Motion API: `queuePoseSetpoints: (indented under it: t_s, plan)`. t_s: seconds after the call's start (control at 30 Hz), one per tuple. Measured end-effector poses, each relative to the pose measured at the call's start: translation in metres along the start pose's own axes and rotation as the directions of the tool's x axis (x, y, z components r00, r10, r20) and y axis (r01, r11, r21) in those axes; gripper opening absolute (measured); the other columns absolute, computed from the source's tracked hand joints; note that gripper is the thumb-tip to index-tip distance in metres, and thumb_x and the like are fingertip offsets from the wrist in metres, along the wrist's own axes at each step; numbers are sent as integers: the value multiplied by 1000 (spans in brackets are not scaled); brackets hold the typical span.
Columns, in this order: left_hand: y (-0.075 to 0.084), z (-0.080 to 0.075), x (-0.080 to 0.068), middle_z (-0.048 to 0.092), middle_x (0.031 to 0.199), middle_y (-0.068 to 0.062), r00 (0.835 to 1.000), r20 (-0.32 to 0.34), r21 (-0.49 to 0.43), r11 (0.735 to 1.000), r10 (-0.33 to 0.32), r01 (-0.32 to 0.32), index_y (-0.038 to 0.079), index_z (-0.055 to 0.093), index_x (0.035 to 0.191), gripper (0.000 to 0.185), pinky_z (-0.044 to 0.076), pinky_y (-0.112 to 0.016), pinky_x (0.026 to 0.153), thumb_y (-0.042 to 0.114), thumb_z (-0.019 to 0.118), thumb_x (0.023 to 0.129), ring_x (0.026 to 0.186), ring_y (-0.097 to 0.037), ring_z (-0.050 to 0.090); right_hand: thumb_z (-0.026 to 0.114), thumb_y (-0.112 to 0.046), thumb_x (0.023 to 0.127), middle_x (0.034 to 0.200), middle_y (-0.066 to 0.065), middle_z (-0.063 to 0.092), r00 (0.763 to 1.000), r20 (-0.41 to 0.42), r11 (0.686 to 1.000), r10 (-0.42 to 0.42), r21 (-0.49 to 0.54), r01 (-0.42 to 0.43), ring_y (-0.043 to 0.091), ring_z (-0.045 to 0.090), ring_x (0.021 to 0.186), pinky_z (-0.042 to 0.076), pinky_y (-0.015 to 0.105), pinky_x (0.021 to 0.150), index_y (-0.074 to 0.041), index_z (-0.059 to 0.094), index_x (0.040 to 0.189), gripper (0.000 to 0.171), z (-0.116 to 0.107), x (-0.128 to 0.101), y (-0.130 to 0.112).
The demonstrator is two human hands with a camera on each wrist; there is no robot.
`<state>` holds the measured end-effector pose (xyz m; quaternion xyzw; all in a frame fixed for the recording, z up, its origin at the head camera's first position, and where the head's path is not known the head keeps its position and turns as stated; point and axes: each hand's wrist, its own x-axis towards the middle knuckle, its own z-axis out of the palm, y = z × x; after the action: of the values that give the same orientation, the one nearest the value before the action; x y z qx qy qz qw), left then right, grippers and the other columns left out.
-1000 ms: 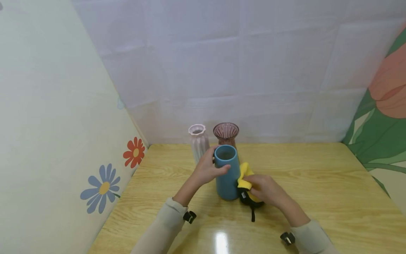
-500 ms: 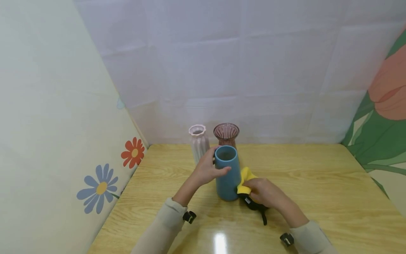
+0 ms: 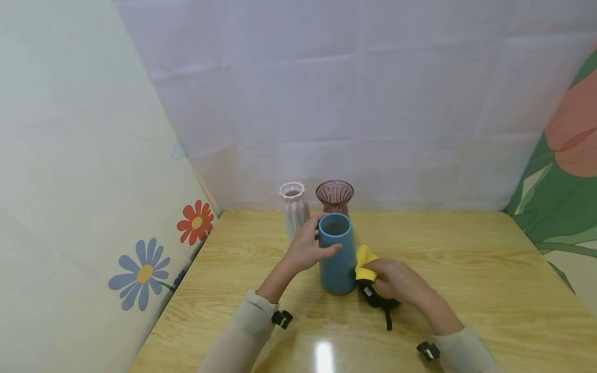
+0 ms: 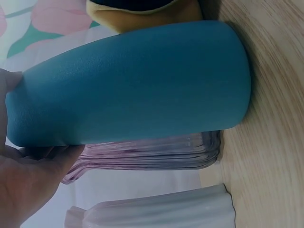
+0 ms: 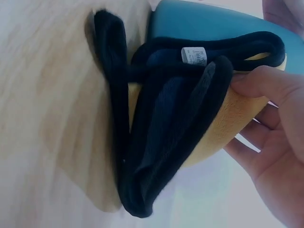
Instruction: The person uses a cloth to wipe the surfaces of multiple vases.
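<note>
The left hand (image 3: 305,249) grips the blue vase (image 3: 337,254) near its rim, fingers curled round the far side and thumb across the front. The vase stands upright on the wooden table (image 3: 489,280), nearer the back edge than the front and left of the middle. The right hand (image 3: 396,281) holds a yellow cloth (image 3: 364,259) with black trim, fingers closed round it, and presses it against the lower right side of the vase. In the right wrist view the cloth (image 5: 190,137) is folded over, its dark edge and a small white label showing, touching the vase (image 5: 213,23). Just behind the blue vase stand a purple glass vase (image 3: 333,194) and a pale pink ribbed vase (image 3: 293,204), close to the table's back edge.
</note>
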<state>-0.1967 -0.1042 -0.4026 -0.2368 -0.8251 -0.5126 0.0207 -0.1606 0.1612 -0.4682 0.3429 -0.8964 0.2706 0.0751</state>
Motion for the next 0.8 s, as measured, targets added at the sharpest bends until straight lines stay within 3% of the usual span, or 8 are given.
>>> queuePoseSetpoints:
  t_s: [0.37, 0.6, 0.8]
  plan:
    - [4, 8, 4, 59, 132, -8, 1000, -7, 41, 999, 15, -15, 8, 45, 146, 76, 55, -48, 97, 23, 84, 82, 119, -25, 60, 70, 8, 82, 108, 4, 75, 998, -68, 1000, 3, 5, -3, 23, 71, 97, 61, 43, 84, -8, 74, 114, 36, -20, -10, 2]
    - [9, 15, 9, 60, 131, -8, 1000, -3, 54, 999, 7, -6, 8, 45, 145, 76, 54, -48, 98, 24, 84, 82, 119, -26, 60, 74, 10, 76, 105, 5, 76, 987, -154, 998, -52, -50, 45, 24, 72, 94, 62, 42, 81, -7, 75, 110, 37, -26, -15, 6]
    - [12, 21, 13, 60, 133, -9, 1000, -8, 76, 997, -7, 8, 8, 45, 146, 78, 53, -47, 99, 24, 84, 81, 120, -27, 60, 75, 9, 77, 107, 6, 76, 985, -172, 998, -32, -59, 22, 27, 72, 96, 61, 44, 83, -7, 75, 110, 37, -32, -20, 8]
